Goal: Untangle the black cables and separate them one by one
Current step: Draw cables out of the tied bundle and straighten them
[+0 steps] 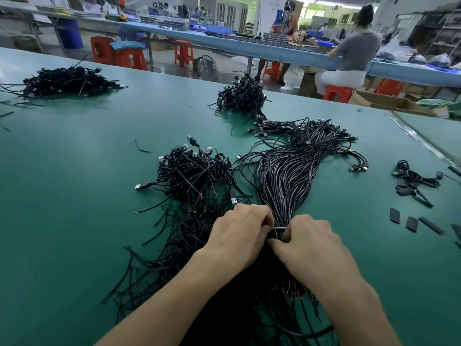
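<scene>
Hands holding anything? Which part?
Yes: the left hand and right hand both grip the cable bundle at its narrow waist, right at the pale tie around it.

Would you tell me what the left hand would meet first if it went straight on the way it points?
Probably the cable bundle, which the left hand grips at the band; the right hand lies just beyond.
</scene>
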`<state>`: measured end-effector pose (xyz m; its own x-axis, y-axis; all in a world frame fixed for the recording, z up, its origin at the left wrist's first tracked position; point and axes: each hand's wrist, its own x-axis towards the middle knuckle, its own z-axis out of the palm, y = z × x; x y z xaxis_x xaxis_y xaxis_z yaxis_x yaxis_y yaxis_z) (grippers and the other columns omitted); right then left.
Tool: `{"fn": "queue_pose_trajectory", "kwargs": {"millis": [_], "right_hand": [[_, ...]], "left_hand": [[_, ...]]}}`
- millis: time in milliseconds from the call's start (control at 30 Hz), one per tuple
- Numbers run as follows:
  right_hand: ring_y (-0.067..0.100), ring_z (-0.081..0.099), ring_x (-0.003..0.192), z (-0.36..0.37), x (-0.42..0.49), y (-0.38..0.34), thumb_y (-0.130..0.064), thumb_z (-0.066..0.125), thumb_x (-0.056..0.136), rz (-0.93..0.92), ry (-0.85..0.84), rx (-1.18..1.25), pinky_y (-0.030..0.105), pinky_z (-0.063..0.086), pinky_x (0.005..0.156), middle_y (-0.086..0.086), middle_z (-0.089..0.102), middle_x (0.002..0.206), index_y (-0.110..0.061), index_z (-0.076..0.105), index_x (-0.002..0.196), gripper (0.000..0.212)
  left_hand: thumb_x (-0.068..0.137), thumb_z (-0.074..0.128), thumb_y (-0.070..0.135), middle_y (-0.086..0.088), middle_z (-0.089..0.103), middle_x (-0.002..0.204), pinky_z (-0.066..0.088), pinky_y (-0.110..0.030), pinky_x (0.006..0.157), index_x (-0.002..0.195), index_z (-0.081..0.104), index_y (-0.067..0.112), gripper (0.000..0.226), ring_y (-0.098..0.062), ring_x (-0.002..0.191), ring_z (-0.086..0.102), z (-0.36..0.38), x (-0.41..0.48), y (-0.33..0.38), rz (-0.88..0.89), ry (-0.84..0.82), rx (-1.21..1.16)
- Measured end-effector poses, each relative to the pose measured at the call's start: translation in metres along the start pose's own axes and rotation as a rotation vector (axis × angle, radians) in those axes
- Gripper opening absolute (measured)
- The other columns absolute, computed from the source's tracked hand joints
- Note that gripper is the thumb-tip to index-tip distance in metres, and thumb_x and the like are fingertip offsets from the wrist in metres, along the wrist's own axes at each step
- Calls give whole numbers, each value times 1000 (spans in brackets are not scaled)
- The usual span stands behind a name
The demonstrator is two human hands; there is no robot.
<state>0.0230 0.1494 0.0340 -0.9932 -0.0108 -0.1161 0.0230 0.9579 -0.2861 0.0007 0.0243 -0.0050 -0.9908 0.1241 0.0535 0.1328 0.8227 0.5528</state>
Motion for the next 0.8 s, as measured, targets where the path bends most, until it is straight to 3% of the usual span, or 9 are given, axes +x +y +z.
{"fn": "queue_pose_trajectory", "kwargs": {"millis": [167,267,333,433,567,667,800], "right_hand": [[25,48,81,6,3,1,-36,47,92,-31,55,1,35,37,66,-5,37,80,-20,45,88,16],[27,57,83,6,12,9,-32,48,92,-52,-4,112,35,44,65,4,56,85,-17,56,86,18],[18,57,70,2,19,18,-28,53,93,-94,-52,238,32,41,58,0,62,73,-12,62,78,24],[10,40,53,-13,18,24,-19,58,95,-237,-155,534,29,35,54,-8,47,55,-13,62,67,29],[0,40,58,-44,0,23,-22,60,95,-638,-318,777,10,35,56,-15,47,63,-25,64,77,19],[1,41,63,-57,-6,34,-25,61,95,-635,-394,618,15,36,59,-13,49,66,-22,61,83,12],[9,60,69,-51,2,59,-22,60,92,-183,-228,22,27,53,69,-9,64,76,-24,61,77,15]], "left_hand": [[96,57,32,6,67,110,52,-38,82,107,67,32,15,-24,103,62,-1,0,0,18,10,20],[96,55,32,1,68,107,51,-37,75,107,70,30,18,-29,99,64,-1,1,2,56,6,95],[95,53,30,-3,67,103,42,-35,67,106,69,27,20,-33,96,64,2,2,6,69,13,191],[99,47,30,-2,64,100,38,-35,64,97,60,20,16,-32,94,64,5,1,8,83,69,231],[97,46,28,4,62,94,42,-35,64,90,52,22,11,-25,85,62,7,-4,4,103,94,124],[93,51,30,8,58,85,35,-35,63,85,53,24,10,-22,76,55,6,-4,1,30,68,30],[98,51,29,10,56,88,46,-36,72,94,62,28,12,-21,83,59,7,0,-2,-31,43,-24]]}}
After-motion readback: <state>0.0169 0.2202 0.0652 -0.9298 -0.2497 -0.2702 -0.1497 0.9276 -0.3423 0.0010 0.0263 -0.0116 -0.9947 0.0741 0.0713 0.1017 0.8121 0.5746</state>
